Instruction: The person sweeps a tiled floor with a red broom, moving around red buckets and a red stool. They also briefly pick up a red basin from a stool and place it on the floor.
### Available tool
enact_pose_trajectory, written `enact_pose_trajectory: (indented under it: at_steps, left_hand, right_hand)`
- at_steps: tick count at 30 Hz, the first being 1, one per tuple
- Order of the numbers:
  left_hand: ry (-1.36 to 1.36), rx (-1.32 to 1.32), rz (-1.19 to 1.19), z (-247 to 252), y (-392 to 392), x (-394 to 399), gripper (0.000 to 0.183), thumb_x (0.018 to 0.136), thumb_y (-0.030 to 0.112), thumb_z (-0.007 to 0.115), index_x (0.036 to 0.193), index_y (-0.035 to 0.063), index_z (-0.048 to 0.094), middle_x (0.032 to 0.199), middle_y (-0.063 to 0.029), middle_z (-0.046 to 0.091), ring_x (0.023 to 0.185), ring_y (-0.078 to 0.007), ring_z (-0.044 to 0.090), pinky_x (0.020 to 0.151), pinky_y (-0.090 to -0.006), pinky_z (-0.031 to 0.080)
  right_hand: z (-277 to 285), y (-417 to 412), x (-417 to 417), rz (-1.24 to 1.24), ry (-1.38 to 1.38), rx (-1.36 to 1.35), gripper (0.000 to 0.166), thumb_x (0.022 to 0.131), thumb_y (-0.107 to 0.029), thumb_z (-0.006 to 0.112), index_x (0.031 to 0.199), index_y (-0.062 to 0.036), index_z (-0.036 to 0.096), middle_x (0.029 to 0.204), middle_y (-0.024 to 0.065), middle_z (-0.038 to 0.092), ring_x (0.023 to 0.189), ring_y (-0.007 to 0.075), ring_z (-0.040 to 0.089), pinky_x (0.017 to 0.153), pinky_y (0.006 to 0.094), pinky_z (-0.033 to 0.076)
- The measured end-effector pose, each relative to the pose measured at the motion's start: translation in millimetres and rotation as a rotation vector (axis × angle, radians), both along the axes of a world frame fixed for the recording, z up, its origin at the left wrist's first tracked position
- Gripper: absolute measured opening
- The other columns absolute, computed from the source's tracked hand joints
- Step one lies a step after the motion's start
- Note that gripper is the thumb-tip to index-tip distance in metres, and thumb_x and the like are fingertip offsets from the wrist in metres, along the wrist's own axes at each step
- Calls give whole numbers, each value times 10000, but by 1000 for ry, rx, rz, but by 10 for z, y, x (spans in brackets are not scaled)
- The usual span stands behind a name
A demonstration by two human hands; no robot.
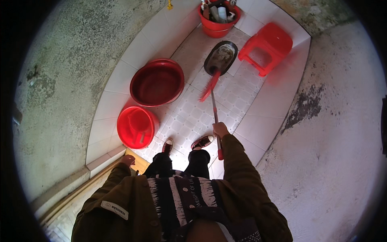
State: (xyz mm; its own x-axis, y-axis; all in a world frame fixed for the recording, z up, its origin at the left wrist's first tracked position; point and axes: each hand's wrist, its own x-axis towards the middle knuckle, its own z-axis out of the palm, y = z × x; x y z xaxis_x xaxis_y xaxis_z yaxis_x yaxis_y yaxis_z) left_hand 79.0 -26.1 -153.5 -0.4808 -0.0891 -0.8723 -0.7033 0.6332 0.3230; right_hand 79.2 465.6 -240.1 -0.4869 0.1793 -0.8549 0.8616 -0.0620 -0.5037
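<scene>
My right hand (221,129) grips the metal pole of a long-handled brush (214,104), above its red end grip. The brush's red bristled head (210,86) slants across the tiles, its far end at the near rim of a squat toilet (224,56). That toilet is oval, with a dark rim and brown staining in its bowl. Low on the left, my left hand (128,160) hangs by the doorway with fingers curled; no object shows in it. Nearest to it stands a red bucket (121,128) with a red dipper (140,121) inside.
A wide red basin (157,81) stands along the left tiled wall. At the back, another red bucket (216,30) holds several bottles. A red plastic stool (273,39) lies tipped over by the right wall. My shoes (202,141) rest on the patterned floor tiles (193,104).
</scene>
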Motion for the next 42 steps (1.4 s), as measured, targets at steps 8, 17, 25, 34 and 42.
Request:
enact_pose_trajectory:
  at_steps: [8, 17, 25, 34, 42]
  left_hand:
    - [-67, -37, 228, -641, -447, 598, 167, 676, 168, 505, 635, 6, 504, 551, -67, 502, 538, -158, 527, 504, -273, 463]
    - [23, 181, 101, -633, 872, -634, 238, 701, 249, 452, 724, 25, 531, 675, -79, 566, 624, -143, 559, 507, -243, 427]
    - [-25, 55, -34, -587, 514, -495, 245, 713, 261, 440, 759, 34, 519, 758, -93, 562, 655, -160, 556, 520, -281, 427]
    - [15, 1, 91, -500, 1596, -786, 258, 710, 280, 450, 779, 44, 529, 742, -87, 564, 661, -167, 549, 544, -287, 427]
    - [-16, 21, 155, -414, 2962, -738, 271, 706, 297, 458, 796, 54, 538, 727, -83, 565, 666, -173, 543, 567, -292, 427]
  right_hand:
    - [259, 158, 53, 1371, 519, 692, 110, 611, -146, 499, 615, -53, 557, 614, 129, 536, 618, 262, 532, 533, 367, 432]
    - [-992, 1306, -922, 1230, 153, 915, 218, 688, -153, 406, 757, -10, 555, 760, 158, 551, 726, 280, 540, 611, 369, 445]
    - [-199, 1206, -1391, 1200, 376, 802, 173, 642, -155, 433, 660, -51, 571, 625, 107, 541, 583, 258, 535, 517, 369, 428]
    - [-204, 1320, -2357, 1624, 375, 632, 110, 573, -143, 533, 645, -86, 592, 691, 112, 561, 696, 267, 536, 561, 383, 434]
    - [-368, 2745, -2972, 1284, 181, 725, 257, 715, -219, 400, 707, -17, 560, 748, 147, 536, 702, 270, 525, 606, 377, 421]
